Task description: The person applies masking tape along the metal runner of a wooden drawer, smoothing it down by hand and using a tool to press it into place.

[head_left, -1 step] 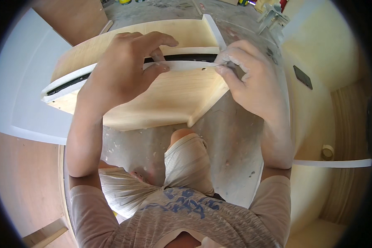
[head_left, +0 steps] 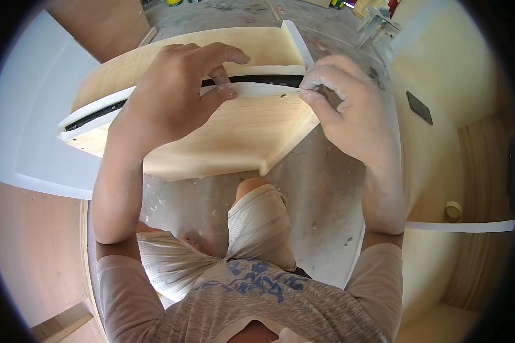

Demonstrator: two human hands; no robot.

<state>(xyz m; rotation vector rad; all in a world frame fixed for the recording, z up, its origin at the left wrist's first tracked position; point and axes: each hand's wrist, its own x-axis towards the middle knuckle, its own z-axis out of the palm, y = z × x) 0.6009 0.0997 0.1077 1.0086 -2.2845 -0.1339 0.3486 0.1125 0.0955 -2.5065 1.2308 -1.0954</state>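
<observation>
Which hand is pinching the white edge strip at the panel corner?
The right hand: its fingertips pinch the white strip near the wooden panel corner. The left hand lies over the panel's middle, fingers spread.

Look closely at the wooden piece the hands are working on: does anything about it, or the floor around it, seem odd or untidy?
The white edge strip lies unevenly along the wooden box, leaving a dark gap beside it. The left hand presses it down; the right hand pinches its end. The concrete floor is speckled with pale splashes.
</observation>
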